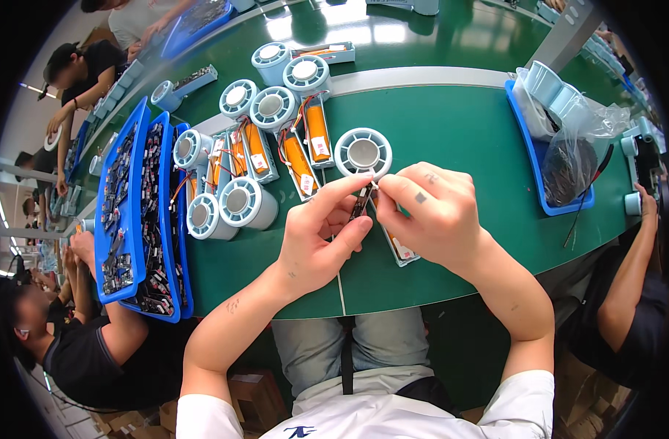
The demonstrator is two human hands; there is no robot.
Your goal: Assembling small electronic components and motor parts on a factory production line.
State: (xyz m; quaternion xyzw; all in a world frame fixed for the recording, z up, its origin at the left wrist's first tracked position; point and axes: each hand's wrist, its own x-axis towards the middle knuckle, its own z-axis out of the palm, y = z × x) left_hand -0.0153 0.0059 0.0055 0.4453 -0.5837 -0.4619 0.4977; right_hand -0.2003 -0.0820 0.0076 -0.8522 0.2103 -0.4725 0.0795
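My left hand pinches a small dark circuit board between thumb and fingers. Right beside it, the closed fingers of my right hand grip what looks like a small white plug at the board's upper end; the fingers partly cover it. Under both hands lies a light-blue fan-like housing, its round slotted head pointing away from me. The lower handle end shows below my right hand, while its middle is hidden.
Several similar housings with orange battery packs stand to the left. Blue trays of small circuit boards are stacked farther left. At the right, a blue bin holds light-blue parts and plastic bags. Co-workers sit on both sides of the green table.
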